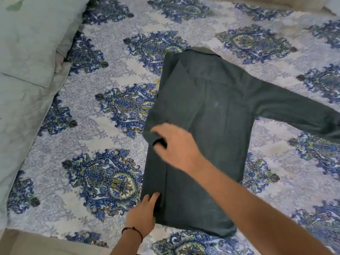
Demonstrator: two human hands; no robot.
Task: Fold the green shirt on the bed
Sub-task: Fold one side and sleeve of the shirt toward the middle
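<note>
Green shirt (202,126): was laid flat on the bed (110,70), right of the middle of the view, with the collar (198,52) at the far end and the hem at the near end.
Shirt's left side: was seen folded inward over the body, so that a straight edge ran down that side.
Long sleeve (294,111): was spread out to the right across the sheet, its cuff reaching the frame edge.
Left hand (145,212): was placed at the near left corner of the shirt; its fingers (153,196) were held straight and close together, touching the folded edge.
Right hand (176,144): was reached across the shirt to the folded left side, about halfway up; it was blurred, and whether its fingers (158,128) were clamped on cloth or merely spread over it could not be told.
Black thread (132,231): was worn around the left wrist.
Bed cover: was printed with blue and green paisley medallions on a pale ground.
Pale green pillow (27,43): was set at the far left of the bed, well apart from the shirt.
</note>
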